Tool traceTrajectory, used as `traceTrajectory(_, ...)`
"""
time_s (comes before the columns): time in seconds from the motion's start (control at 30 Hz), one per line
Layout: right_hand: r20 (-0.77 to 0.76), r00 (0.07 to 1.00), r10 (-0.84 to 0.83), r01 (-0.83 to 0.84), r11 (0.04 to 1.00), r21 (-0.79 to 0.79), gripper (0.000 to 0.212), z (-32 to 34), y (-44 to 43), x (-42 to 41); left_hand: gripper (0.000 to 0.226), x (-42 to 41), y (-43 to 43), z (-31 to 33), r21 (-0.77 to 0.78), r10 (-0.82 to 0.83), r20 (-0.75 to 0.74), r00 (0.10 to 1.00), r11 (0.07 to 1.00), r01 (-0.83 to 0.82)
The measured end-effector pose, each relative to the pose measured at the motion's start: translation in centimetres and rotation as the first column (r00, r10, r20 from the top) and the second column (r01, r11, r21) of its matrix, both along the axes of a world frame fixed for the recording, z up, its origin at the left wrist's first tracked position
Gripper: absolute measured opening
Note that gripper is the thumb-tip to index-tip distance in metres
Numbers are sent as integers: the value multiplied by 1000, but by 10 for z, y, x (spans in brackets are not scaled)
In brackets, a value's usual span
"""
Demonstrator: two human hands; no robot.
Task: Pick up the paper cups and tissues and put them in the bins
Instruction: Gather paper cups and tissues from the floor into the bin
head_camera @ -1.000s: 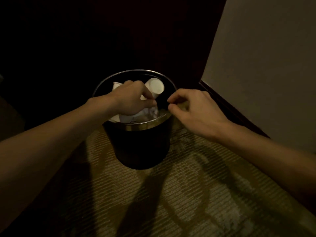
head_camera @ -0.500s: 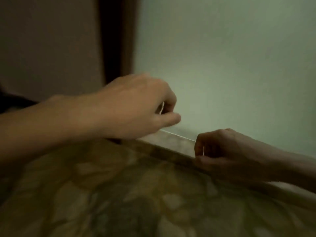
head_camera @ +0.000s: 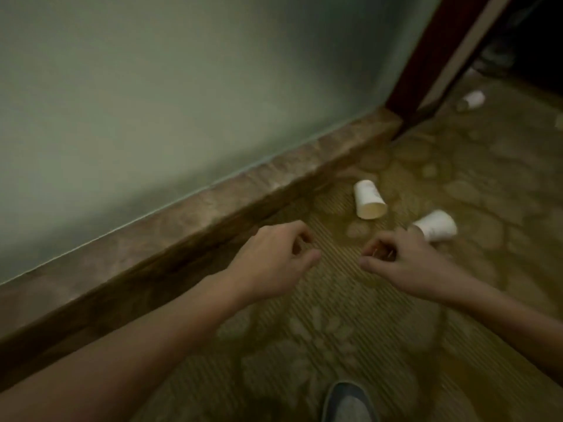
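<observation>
On the carpet lay three paper cups: wall-side cup, hand-side cup, far cup; left hand and right hand hovered loosely curled, empty.

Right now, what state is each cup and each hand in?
Middle cup: lying on its side, mouth toward the camera.
Right cup: lying on its side, not held.
Far cup: lying on its side, blurred.
Left hand: grip loose, fingers curled, holding nothing.
Right hand: grip loose, fingers curled, holding nothing.
</observation>
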State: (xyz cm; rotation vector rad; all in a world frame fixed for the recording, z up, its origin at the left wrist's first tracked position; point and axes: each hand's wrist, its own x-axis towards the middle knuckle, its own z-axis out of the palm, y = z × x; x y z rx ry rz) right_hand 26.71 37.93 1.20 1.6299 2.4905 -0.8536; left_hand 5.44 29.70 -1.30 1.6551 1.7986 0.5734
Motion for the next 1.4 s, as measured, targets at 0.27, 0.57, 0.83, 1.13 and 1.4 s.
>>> traceTrajectory(0.27, -139, 878, -458, 472, 878, 85, 42, -101, 107, 88, 38, 97, 143, -79, -248, 47, 80, 996, 969, -26)
traceTrajectory(0.57, -310, 238, -921, 835, 357, -419, 87, -160, 165, 132, 72, 142, 244, -118, -329, 399, 89, 913, 877, -351)
traceTrajectory(0.83, -343, 126, -931, 804, 298, -515, 83, -182, 184, 139, 91, 165, 283, -143, -549, 587, 170, 792, 724, -418)
traceTrajectory(1.13, -371, 47, -927, 692, 298, -658, 73, -178, 157, 156, 54, 198, 279, -129, -594, 594, 364, 717, 741, -313)
traceTrajectory(1.4, -321, -90, -943, 671, 180, -719, 65, -159, 71, 216, 66, 265, 199, -120, -697, 554, 706, 442, 654, 294)
